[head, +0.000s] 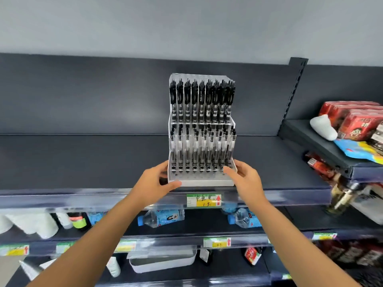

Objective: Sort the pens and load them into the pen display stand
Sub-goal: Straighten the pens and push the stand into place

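A clear tiered pen display stand (200,180) sits on the dark top shelf (83,160), near its front edge. Black pens (202,100) fill the upper tier, and clear pens with black tips (202,148) fill the middle tier. The lowest front row of holes holds nothing. My left hand (154,184) grips the stand's bottom left corner, thumb along the front edge. My right hand (243,178) holds the bottom right corner, fingers curled on its side.
A price tag (204,200) hangs on the shelf rail under the stand. Water bottles (160,218) lie on the shelf below, with a white tray (162,261) lower down. Red boxes (356,119) and a white bundle (322,127) crowd the shelf to the right.
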Demonstrator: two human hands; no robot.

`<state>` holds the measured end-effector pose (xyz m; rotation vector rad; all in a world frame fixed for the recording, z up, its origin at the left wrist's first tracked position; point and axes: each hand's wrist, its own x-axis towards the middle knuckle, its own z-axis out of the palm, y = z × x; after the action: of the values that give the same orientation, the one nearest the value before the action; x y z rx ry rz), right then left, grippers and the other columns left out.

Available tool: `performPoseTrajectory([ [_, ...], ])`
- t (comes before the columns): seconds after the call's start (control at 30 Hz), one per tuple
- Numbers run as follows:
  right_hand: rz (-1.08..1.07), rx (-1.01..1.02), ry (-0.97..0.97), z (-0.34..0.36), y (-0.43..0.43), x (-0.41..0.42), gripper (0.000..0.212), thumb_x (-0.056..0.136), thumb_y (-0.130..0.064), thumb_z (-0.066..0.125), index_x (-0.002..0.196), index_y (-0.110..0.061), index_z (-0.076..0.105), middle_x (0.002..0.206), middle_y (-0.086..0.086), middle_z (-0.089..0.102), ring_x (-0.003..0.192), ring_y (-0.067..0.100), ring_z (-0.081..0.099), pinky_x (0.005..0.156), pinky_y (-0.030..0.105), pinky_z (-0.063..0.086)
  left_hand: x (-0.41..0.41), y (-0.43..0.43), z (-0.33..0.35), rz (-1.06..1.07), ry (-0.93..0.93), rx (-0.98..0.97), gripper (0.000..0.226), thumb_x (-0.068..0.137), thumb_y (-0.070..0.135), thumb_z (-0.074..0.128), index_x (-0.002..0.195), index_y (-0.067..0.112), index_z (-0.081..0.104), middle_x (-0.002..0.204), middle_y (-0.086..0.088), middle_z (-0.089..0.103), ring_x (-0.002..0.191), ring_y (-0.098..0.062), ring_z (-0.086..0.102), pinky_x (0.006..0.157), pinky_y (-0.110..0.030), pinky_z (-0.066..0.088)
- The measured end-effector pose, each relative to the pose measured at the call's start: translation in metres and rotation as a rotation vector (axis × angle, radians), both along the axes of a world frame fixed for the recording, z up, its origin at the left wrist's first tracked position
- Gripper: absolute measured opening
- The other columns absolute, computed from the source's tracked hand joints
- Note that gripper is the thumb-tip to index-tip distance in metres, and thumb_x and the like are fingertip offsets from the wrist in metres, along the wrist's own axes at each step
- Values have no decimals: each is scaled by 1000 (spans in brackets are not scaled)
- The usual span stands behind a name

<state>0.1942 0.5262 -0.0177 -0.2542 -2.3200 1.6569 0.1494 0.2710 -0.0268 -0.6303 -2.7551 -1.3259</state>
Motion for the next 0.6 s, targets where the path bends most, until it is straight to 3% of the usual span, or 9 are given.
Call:
performPoseTrajectory([
  [0.13, -3, 92, 8, -3, -8, 3, 54, 78, -27, 79, 126, -21, 56, 112, -8, 65, 95, 11, 59, 82, 26, 46, 0, 0, -2, 57, 71, 3, 45, 89, 34, 64, 132, 31, 53, 108, 15, 68, 98, -1, 63, 90, -29, 52],
  [0.3, -25, 194, 1, -1, 0, -4, 44, 71, -22, 83, 107, -24, 58, 89, -21, 60, 80, -5, 57, 64, 8, 41, 0, -3, 0, 127, 55, -74, 54, 85, 45, 65, 135, 29, 52, 117, 6, 67, 104, -12, 62, 91, -35, 52],
  [0.6, 30, 244, -11, 5, 11, -17, 43, 66, -29, 87, 92, -29, 53, 88, -17, 59, 78, -4, 55, 59, 9, 40, -1, 0, 6, 187, 33, -154, 68, 86, 44, 65, 146, 27, 37, 136, 5, 56, 119, -15, 54, 100, -38, 46],
])
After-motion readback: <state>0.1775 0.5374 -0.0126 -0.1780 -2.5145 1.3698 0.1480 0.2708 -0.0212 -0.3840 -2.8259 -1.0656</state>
